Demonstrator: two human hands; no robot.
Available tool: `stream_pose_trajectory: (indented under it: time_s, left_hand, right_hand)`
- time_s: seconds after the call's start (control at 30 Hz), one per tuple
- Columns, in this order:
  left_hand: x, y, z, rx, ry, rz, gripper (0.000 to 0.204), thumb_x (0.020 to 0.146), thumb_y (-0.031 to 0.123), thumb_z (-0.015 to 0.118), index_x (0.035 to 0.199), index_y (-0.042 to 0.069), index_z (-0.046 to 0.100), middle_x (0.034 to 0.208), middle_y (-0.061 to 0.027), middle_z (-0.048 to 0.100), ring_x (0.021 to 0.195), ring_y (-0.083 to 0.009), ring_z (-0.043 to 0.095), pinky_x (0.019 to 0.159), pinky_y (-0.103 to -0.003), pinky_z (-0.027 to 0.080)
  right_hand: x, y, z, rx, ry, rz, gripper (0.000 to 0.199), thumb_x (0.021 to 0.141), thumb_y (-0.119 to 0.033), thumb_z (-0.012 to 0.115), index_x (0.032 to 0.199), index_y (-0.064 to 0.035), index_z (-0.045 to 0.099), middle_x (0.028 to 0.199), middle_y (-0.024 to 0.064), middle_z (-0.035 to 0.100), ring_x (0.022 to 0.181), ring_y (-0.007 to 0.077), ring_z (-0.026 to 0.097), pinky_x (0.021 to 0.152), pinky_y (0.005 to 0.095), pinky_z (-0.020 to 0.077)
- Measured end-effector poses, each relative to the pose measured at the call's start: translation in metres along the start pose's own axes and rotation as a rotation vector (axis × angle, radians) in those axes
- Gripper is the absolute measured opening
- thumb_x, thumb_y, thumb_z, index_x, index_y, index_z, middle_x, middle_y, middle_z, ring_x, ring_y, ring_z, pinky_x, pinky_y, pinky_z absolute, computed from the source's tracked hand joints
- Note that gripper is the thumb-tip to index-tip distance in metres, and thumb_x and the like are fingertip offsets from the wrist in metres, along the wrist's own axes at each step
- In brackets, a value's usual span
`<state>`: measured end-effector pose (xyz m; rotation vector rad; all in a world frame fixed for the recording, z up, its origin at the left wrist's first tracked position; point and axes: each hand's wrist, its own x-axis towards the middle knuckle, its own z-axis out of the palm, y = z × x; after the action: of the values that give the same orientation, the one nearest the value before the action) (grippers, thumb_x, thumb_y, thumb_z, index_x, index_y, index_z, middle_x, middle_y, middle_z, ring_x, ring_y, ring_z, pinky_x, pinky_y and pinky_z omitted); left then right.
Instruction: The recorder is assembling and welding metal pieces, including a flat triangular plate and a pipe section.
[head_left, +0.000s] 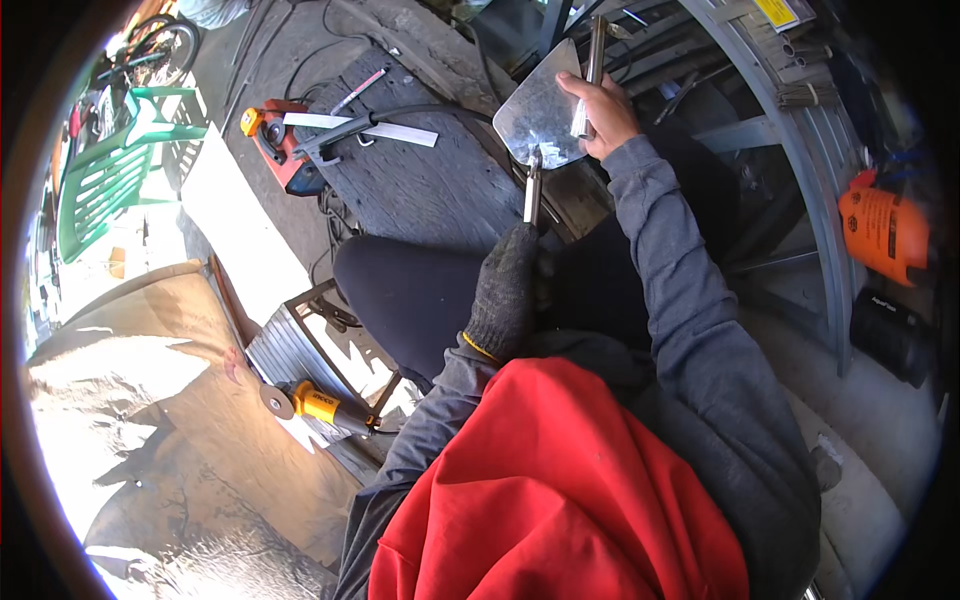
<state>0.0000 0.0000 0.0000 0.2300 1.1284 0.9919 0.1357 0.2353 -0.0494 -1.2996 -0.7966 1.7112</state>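
My right hand [606, 112], bare, is closed around a shiny metal tube [597, 50] and the edge of a flat grey metal plate [540, 95] with rounded corners. The thumb lies across the tube, and a bright streaked piece shows below it. My left hand [503, 290] wears a dark grey knitted glove with a yellow cuff edge. It is closed around the lower end of a slim, shiny metal tool [533, 190], whose tip meets the plate's lower edge at a bright, scuffed patch. The tool's exact kind is unclear, and the glove hides its lower part.
A dark wooden board [420, 190] bears a black cable with a clamp-like end [345, 138], a white strip [405, 133] and a red tool [290, 165]. A yellow angle grinder [318, 403] lies at lower left. A grey metal frame [800, 150] and an orange container [882, 232] stand right; a green chair [110, 185] left.
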Motion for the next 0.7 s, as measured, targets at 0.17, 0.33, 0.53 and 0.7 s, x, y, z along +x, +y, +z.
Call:
stream_pose_trajectory:
  time_s: [0.17, 0.33, 0.53, 0.7]
  left_hand:
    - [0.004, 0.012, -0.005, 0.011, -0.012, 0.045, 0.038, 0.108, 0.041, 0.049, 0.124, 0.009, 0.062, 0.071, 0.0022, 0.053, 0.052, -0.0074, 0.044, 0.048, -0.025, 0.038]
    - [0.001, 0.008, -0.005, 0.073, -0.015, 0.069, 0.043, 0.108, 0.041, 0.050, 0.134, 0.008, 0.059, 0.073, 0.0024, 0.054, 0.052, -0.0074, 0.045, 0.047, -0.024, 0.036]
    - [0.000, 0.001, -0.007, 0.064, -0.023, 0.045, 0.048, 0.107, 0.043, 0.051, 0.137, 0.007, 0.058, 0.074, 0.0024, 0.056, 0.051, -0.0076, 0.045, 0.047, -0.024, 0.036]
    - [-0.001, -0.001, -0.004, 0.014, -0.015, 0.002, 0.048, 0.107, 0.044, 0.050, 0.137, 0.007, 0.058, 0.075, 0.0021, 0.058, 0.051, -0.0080, 0.045, 0.048, -0.024, 0.037]
  right_hand:
    - [0.003, -0.007, 0.008, -0.014, -0.050, -0.007, 0.033, 0.092, -0.028, 0.074, 0.114, -0.0065, 0.062, 0.116, 0.0089, 0.065, 0.103, 0.0201, 0.059, 0.087, 0.0436, 0.0481]
    - [-0.005, -0.010, 0.010, -0.075, -0.076, -0.067, 0.029, 0.092, -0.028, 0.075, 0.107, -0.0074, 0.062, 0.103, 0.0059, 0.062, 0.094, 0.0169, 0.056, 0.082, 0.0405, 0.0480]
    - [0.005, -0.001, 0.007, -0.089, -0.097, -0.126, 0.028, 0.091, -0.029, 0.077, 0.099, -0.0090, 0.060, 0.081, -0.0014, 0.050, 0.074, 0.0114, 0.048, 0.066, 0.0333, 0.0435]
    - [0.008, 0.004, 0.005, -0.138, -0.058, -0.122, 0.028, 0.090, -0.029, 0.077, 0.097, -0.0092, 0.059, 0.078, -0.0021, 0.048, 0.069, 0.0101, 0.045, 0.060, 0.0318, 0.0411]
